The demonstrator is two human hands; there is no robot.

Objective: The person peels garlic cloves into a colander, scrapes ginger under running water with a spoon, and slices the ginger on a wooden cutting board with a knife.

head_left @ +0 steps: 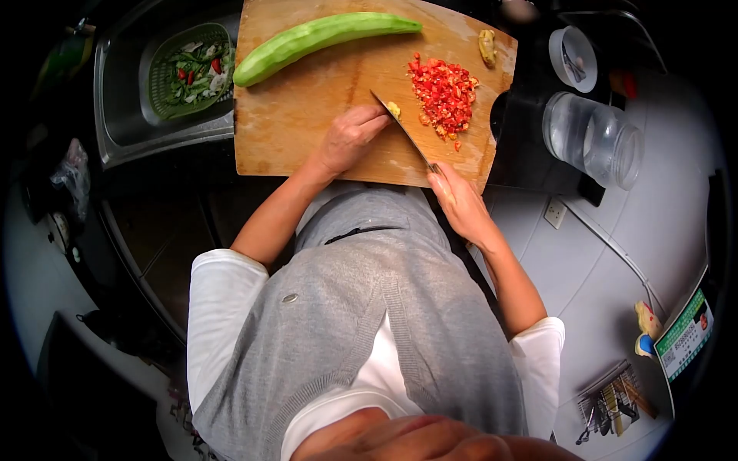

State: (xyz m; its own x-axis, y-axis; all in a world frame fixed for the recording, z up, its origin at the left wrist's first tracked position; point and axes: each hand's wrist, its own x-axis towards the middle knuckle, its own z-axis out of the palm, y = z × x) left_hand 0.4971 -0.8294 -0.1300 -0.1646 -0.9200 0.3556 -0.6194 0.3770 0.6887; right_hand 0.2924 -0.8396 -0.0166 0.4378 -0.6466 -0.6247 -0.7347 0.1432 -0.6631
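My right hand [459,201] is closed around the handle of a kitchen knife [407,134], whose blade slants up and left across the wooden cutting board [307,115]. My left hand [355,138] rests on the board with its fingers curled in close to the blade; whatever they hold is hidden. Just across the blade lies a small yellow piece [394,110] that looks like cut ginger. Chopped red chili [444,94] forms a loose pile to the right of the knife. A knob of ginger [487,48] sits near the board's upper right corner.
A long peeled green gourd [327,42] lies across the board's upper left. Left of it, a sink [108,115] holds a green basket [160,92] of vegetable scraps. To the right stand a white bowl [560,58] and a clear plastic jar [592,138].
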